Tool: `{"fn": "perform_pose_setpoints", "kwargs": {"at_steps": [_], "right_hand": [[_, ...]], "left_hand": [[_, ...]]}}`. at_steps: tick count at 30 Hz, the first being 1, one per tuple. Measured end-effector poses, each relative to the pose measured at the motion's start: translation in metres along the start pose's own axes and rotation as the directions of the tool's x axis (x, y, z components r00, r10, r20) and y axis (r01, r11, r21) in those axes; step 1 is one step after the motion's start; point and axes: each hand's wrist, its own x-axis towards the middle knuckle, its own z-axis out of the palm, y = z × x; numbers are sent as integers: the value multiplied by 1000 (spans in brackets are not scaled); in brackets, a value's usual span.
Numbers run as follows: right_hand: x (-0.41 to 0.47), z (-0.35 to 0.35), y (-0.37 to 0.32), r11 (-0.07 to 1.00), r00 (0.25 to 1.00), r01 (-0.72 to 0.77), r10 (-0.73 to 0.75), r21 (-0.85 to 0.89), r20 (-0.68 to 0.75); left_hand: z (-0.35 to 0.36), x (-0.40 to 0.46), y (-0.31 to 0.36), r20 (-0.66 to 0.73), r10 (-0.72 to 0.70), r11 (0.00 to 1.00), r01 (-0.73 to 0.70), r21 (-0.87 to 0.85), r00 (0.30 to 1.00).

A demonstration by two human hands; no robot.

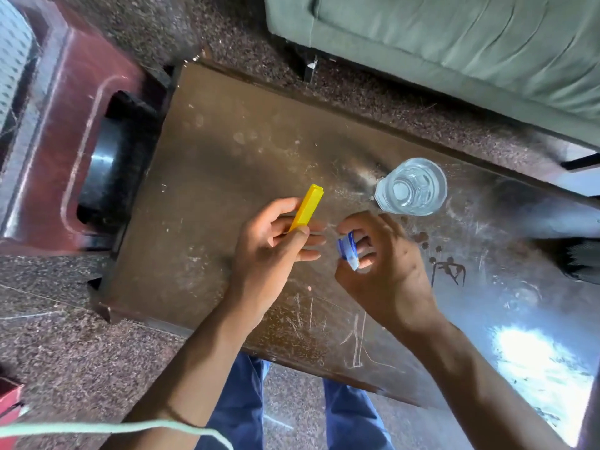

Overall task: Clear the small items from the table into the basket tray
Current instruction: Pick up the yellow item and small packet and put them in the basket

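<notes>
Counter edges: your brown counter (227, 151) runs from its corner at 9 o'clock off toward 4 o'clock; its near edge crosses just above your knees, its far edge lies along the speckled floor (373, 99) before the green sofa (454, 43).
Open room: from your hands, the scratched top lies bare toward 10 and 11 o'clock, as far as the maroon stool (52, 131) past the counter's end.
Obstacle: a clear glass (410, 186) stands upright at 1 o'clock, near your right hand but apart from it.
Yellow stick: a slim yellow bar (308, 206), square at the tip, tilted toward 1 o'clock, lifted off the counter.
Blue item: a small blue-and-white piece (347, 250), mostly hidden; you can't tell what it is.
Left grip: your left hand (276, 251) pinches the yellow bar's lower end between thumb and fingers.
Right grip: your right hand (383, 264) is curled tight around the blue-and-white piece.
</notes>
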Motion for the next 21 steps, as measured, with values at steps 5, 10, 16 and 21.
{"fn": "perform_pose_setpoints", "kwargs": {"at_steps": [5, 10, 16, 21], "right_hand": [[39, -13, -62, 883, 994, -70, 25, 464, 102], [87, 4, -129, 606, 952, -270, 51, 748, 302], [134, 46, -200, 732, 921, -284, 28, 620, 388], [167, 79, -260, 868, 919, -206, 12, 452, 394]], "left_hand": [[-28, 9, 30, -84, 42, 995, -49, -89, 996], [-76, 22, 65, -192, 66, 990, -88, -109, 979], [-140, 32, 100, -337, 126, 982, -166, -92, 933], [-198, 42, 122, -494, 187, 963, -258, -78, 849]]}}
